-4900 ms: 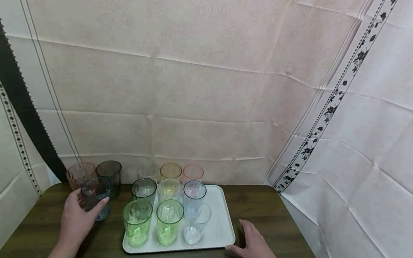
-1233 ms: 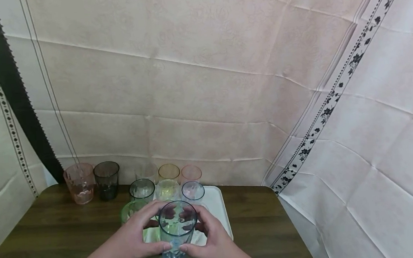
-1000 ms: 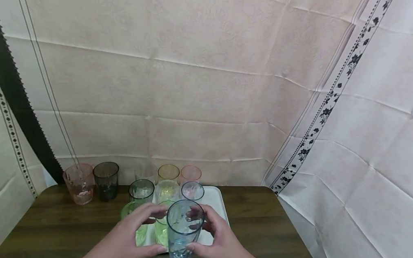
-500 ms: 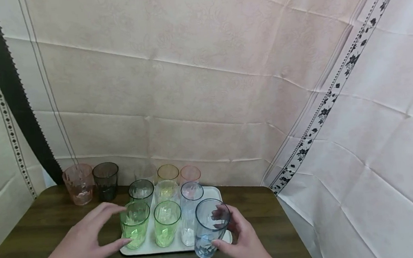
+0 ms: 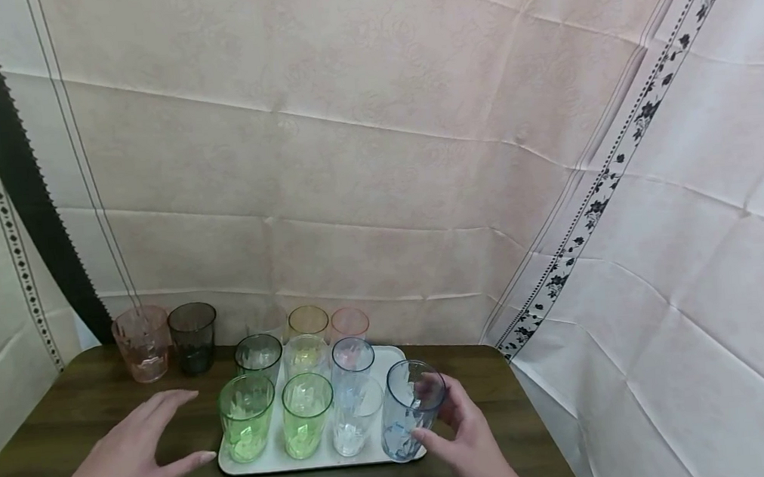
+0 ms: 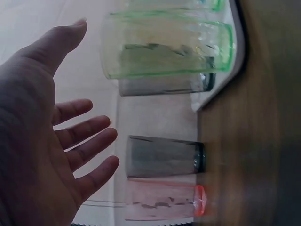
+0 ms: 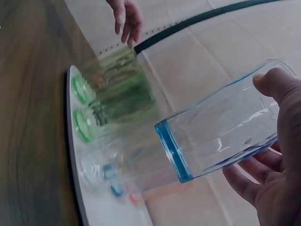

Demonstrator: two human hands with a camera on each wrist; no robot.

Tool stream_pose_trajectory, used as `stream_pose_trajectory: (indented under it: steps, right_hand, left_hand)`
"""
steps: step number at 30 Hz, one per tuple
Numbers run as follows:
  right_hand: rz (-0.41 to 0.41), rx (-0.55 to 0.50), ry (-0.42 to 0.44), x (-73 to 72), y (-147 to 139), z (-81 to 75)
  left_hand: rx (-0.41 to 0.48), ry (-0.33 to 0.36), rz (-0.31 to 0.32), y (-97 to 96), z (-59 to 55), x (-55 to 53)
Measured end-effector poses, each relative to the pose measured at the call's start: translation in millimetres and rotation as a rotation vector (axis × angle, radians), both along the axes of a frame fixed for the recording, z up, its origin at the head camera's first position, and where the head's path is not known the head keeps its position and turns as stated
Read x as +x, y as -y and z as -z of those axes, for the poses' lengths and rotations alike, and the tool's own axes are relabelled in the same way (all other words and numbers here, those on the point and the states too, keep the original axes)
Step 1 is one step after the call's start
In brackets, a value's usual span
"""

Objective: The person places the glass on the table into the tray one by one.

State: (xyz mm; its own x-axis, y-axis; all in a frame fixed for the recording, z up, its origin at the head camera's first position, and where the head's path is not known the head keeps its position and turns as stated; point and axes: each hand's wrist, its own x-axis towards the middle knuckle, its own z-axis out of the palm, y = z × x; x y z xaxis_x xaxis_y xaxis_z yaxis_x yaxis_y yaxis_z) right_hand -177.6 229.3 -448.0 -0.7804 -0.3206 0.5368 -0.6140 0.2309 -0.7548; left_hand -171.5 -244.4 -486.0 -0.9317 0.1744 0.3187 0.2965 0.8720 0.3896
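Observation:
My right hand (image 5: 470, 435) grips a blue-tinted drinking glass (image 5: 401, 428) by its side, thumb in front and fingers behind. In the right wrist view the blue glass (image 7: 216, 129) shows its thick blue base raised off the white tray (image 5: 389, 357). From the head it overlaps the tray's front right corner. My left hand (image 5: 125, 458), fingers spread and holding nothing, hovers left of the tray. Nearest to it on the tray stands a green glass (image 5: 245, 436), with a second green glass (image 5: 306, 431) beside it and a clear glass (image 5: 350, 437) further right.
Behind the front row, the tray bears a grey glass (image 5: 258, 351), a yellowish glass (image 5: 307, 321), a pink glass (image 5: 351, 323) and a bluish glass (image 5: 353, 356). A larger pink tumbler (image 5: 142, 350) and smoky tumbler (image 5: 194, 346) stand at the wooden table's back left.
The left hand took the blue glass from beside the tumblers and brought it to the right hand. It then let go and drew back left, while the right hand carried the glass rightward.

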Motion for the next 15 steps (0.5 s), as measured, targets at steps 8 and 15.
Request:
stream_pose_trajectory:
  steps: [8,15]
  right_hand:
    - [0.199,-0.04,0.13,-33.7,-11,20.2]
    - [0.341,-0.032,0.214,-80.8,-12,40.3]
  left_hand:
    - [-0.029,0.07,-0.028,12.2,17.5,-9.0]
    - [-0.026,0.076,-0.025,18.0,27.4,-12.7]
